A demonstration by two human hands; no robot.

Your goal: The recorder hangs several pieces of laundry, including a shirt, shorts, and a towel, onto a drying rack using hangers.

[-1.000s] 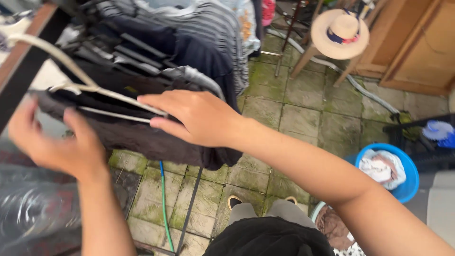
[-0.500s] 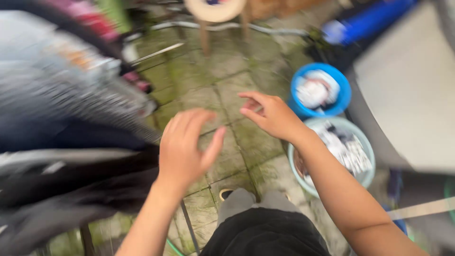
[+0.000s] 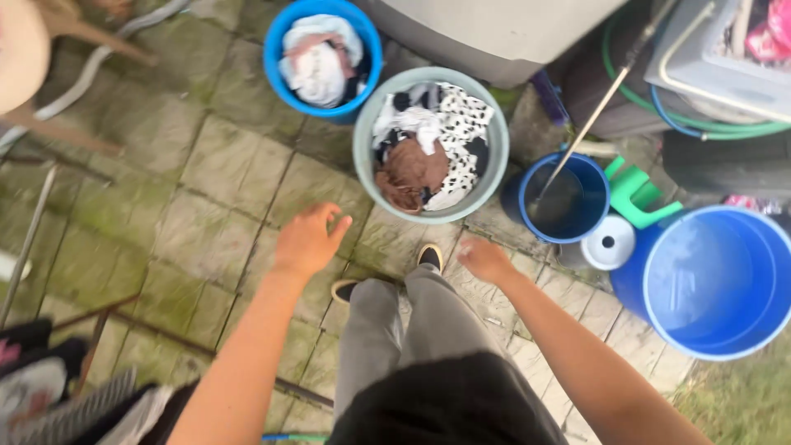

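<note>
Both hands hang empty above the mossy paving stones. The left hand has its grip spread, fingers loosely fanned and holding nothing. The right hand is blurred; its fingers look loosely curled on nothing. Between and just below the two grips are the person's grey trouser legs and dark shoes. Just beyond both grips, nearest to them, stands the pale green bucket, filled with crumpled laundry in brown, white and black-spotted cloth. Past it, beyond the left grip, a blue bucket holds white cloth. Off to the right grip's outer side sit a small dark blue pail and a large blue tub.
</note>
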